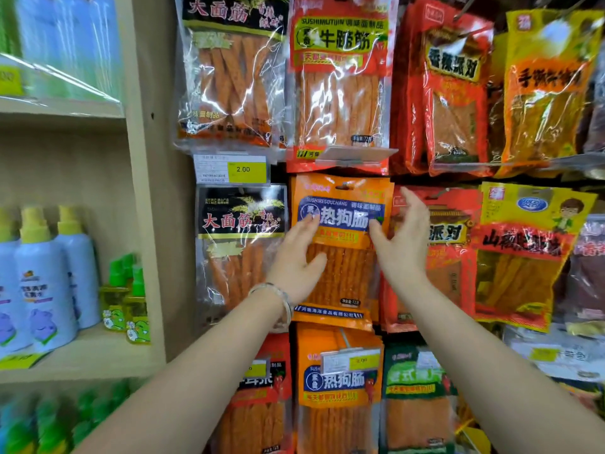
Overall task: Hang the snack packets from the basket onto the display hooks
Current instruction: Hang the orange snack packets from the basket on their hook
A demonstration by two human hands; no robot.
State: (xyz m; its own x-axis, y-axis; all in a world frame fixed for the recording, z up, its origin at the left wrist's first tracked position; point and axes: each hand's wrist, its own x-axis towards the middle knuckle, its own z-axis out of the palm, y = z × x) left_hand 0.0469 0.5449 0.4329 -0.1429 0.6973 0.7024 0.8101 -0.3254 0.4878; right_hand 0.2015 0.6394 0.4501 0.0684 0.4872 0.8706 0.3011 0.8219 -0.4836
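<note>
Two bare hands frame an orange packet point(343, 276) of snack sticks hanging at the centre of the frame, in the middle row of a crowded display wall. The left hand point(296, 257), a bracelet point(280, 298) on its wrist, lies flat on the packet's left edge, fingers straight and reaching up to the blue label, thumb spread across the clear window. The right hand point(401, 244) is open too: its thumb touches the packet's right edge by the label, while its straight fingers point up over the neighbouring red packet point(453, 257). Neither hand curls round the packet, which sits between the two palms with its top slot just under the row above. A black packet point(239, 231) hangs just to its left beneath a yellow price tag point(244, 170), and another orange pack point(340, 394) hangs directly below. At the left of the frame, spray bottles point(49, 273) stand on a wooden shelf point(98, 355).
</note>
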